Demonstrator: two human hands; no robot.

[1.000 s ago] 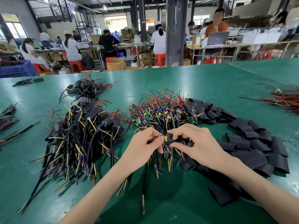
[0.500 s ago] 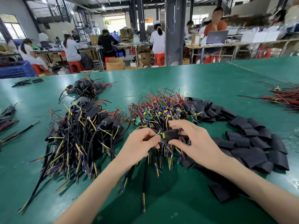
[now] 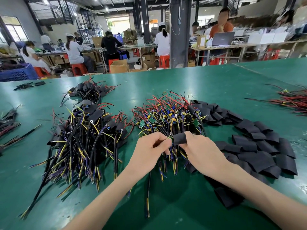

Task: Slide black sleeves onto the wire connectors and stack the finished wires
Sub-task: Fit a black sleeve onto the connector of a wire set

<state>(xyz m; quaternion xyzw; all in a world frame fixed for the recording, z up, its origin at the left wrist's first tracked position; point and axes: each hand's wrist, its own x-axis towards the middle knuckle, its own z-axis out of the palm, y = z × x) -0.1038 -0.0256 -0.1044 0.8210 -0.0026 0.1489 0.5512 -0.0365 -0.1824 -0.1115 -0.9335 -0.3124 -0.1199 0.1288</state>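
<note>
"Gripping what, with our left hand [image 3: 149, 151]?"
"We pinch a wire connector [image 3: 171, 138] between curled thumb and fingertips, above the middle of the green table [image 3: 182, 83], toward its front edge."
"And our right hand [image 3: 199, 150]?"
"Its fingers curl round one black sleeve [image 3: 180, 138], whose mouth meets the connector. We cannot tell how far on it sits."
"Where do we see the rest?"
"The bare wires [image 3: 169, 113] heap just behind our hands. The loose sleeves [image 3: 249, 143] spread toward the right edge. The finished wires [image 3: 86, 135] lie stacked toward the left edge, beside the bare heap."
</note>
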